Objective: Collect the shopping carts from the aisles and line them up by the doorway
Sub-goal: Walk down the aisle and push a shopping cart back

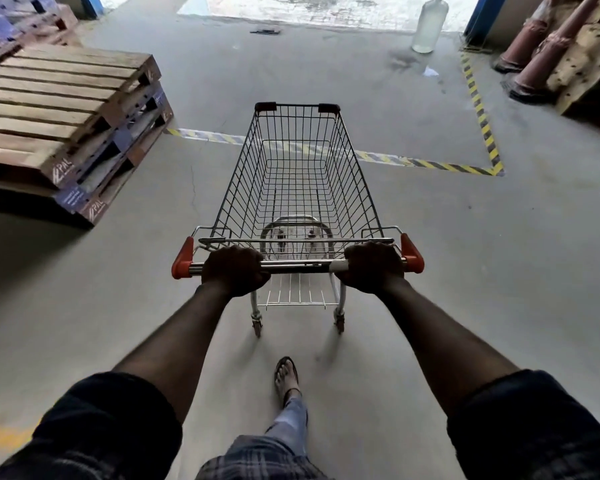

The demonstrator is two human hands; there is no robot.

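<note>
At ten o'clock a stack of wooden pallets [66,109] is sitting on the concrete floor, well apart from the path ahead. Closer in, the left hand [234,270] is wrapping its fingers round the handle bar [298,266], near the left orange end cap. The shopping cart [355,181] is standing at twelve o'clock, directly ahead of the person, upright and with nothing in its basket. Its nose is crossing the line of yellow-and-black floor tape [444,166]. The right hand [373,266] is gripping the same bar near the right end cap, fingers curled fully round it. A sandalled foot [286,374] is showing behind the rear wheels at six o'clock. At one o'clock a large clear bottle [430,24] is standing just beside the bright doorway [326,8], which is lying farther on at twelve.

As for progress, one cart is in hand and pointing toward the doorway, but it is not yet parked there. No row of carts is showing by the opening, so this is probably the first of the line, unless the others are standing out of view. Parking this one and fetching the rest from the aisles is what seems to be remaining.
</note>
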